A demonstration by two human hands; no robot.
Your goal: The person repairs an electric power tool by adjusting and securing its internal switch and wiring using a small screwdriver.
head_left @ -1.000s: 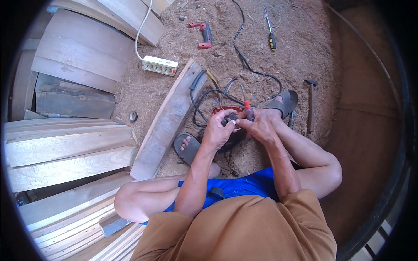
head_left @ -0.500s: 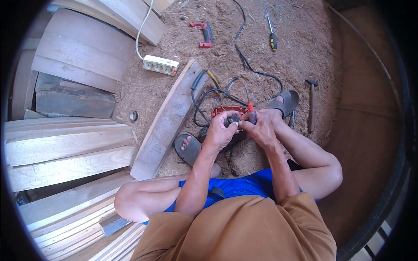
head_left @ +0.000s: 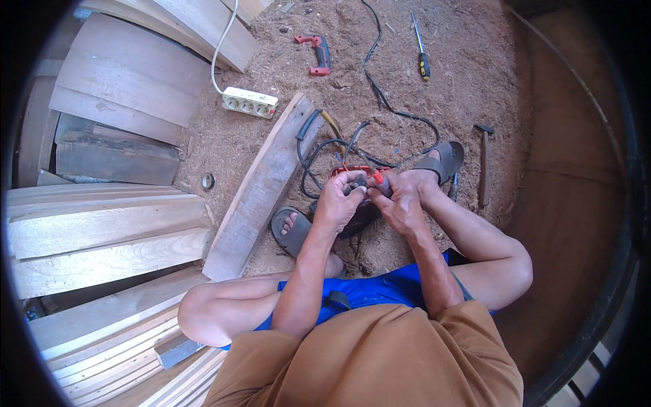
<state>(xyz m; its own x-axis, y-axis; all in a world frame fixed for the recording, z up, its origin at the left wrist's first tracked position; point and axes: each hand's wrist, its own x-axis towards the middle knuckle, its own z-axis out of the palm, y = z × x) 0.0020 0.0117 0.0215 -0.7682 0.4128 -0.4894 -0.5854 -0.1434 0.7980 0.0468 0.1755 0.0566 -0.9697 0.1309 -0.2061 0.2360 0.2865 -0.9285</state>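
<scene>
Watching mid-frame remotely, I see the left hand (head_left: 339, 201) pinching a small, dark, blocky part (head_left: 359, 182); the right hand (head_left: 405, 203) grips a red-ended, grey-bodied tool (head_left: 378, 178).

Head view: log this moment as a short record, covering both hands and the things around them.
Left hand: holds small dark part
Right hand: holds red-ended tool
Beneath hands: red casing, partly hidden
Ahead: screwdriver, red-black handle
Left side: plank, power strip
Right side: hammer
</scene>
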